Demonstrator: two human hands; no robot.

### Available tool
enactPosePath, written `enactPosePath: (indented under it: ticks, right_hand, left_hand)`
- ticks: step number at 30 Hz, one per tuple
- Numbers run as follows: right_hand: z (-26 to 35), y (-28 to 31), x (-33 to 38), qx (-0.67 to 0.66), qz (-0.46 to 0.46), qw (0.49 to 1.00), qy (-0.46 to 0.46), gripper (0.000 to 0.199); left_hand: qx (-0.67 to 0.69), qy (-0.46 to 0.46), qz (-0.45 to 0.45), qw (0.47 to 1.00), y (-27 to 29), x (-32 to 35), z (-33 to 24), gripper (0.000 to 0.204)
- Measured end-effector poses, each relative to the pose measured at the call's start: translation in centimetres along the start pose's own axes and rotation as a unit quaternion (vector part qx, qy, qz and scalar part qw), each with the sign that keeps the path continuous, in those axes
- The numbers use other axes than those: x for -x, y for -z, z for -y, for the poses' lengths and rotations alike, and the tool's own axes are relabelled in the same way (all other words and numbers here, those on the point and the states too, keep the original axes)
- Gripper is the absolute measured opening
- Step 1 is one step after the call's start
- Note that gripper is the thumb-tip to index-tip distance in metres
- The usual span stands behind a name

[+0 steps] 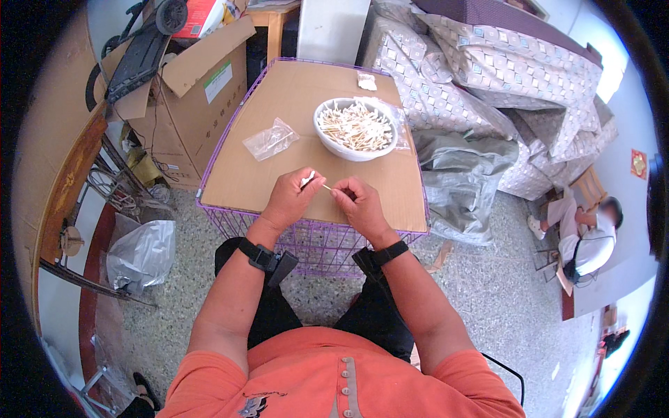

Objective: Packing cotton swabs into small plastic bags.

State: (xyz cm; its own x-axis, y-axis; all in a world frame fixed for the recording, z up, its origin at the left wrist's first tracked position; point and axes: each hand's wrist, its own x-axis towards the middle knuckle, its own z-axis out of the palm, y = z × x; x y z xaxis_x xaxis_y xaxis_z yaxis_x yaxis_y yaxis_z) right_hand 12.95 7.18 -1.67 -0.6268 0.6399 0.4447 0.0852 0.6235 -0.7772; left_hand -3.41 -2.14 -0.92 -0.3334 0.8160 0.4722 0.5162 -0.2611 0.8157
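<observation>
Both my hands meet over the near part of a cardboard-topped table (230, 157). My left hand (287, 198) is closed, with white cotton tips (307, 179) showing between its thumb and fingers. A thin wooden stick of a cotton swab (327, 187) spans the small gap between the hands. My right hand (362, 205) pinches the other end of that stick, fingers curled. Just beyond the hands stands a white bowl (348, 154) heaped with cotton swabs (355, 125). How many swabs my left hand holds is hidden by its fingers.
A clear plastic bag (272, 139) lies left of the bowl; a small white packet (366, 81) is behind it. Purple wire mesh (317, 244) supports the tabletop. Cartons (202, 104) stand left, wrapped furniture (481, 76) right. A person (589, 240) sits far right.
</observation>
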Motion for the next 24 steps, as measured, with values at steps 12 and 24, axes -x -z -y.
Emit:
enactPosePath:
  ticks: [12,24]
  right_hand:
    - [0.1,0.1,0.0,0.011,0.004,1.000,0.003,0.011]
    - [-1.0,0.0,-0.1,-0.086,-0.028,0.995,-0.038,0.010]
  left_hand:
    - [-0.017,-0.004,0.004,1.000,0.1,0.0,-0.3,0.021]
    - [0.006,0.054,0.027,0.998,0.1,-0.1,0.1,0.016]
